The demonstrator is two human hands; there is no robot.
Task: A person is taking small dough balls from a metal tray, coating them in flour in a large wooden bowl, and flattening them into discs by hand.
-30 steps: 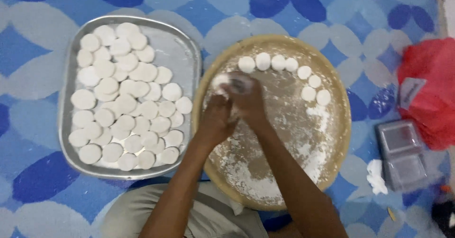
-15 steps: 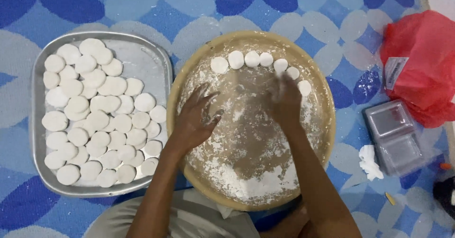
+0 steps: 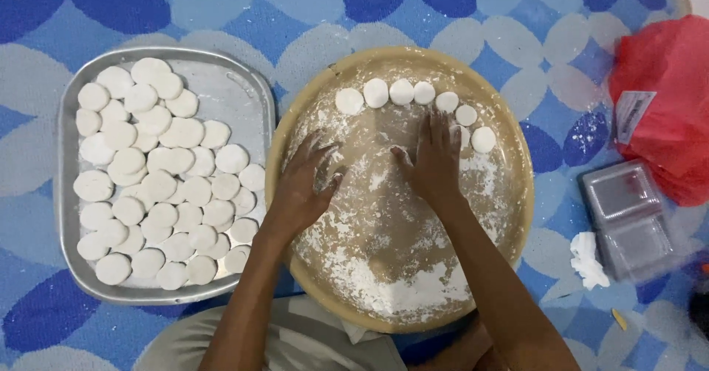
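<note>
Apparently both palms, left hand (image 3: 301, 186) and right hand (image 3: 434, 165), press the floured tray (image 3: 509, 216).

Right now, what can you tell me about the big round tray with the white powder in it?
The round tray is wide, shallow and tan, and looks like wood. It lies flat on a blue patterned mat, right beside a metal tray. White flour dusts its floor, thickest near the person. Seven small white dough discs curve along its far rim. The left hand and the right hand rest inside it, palms down, fingers spread on the floury floor.
</note>
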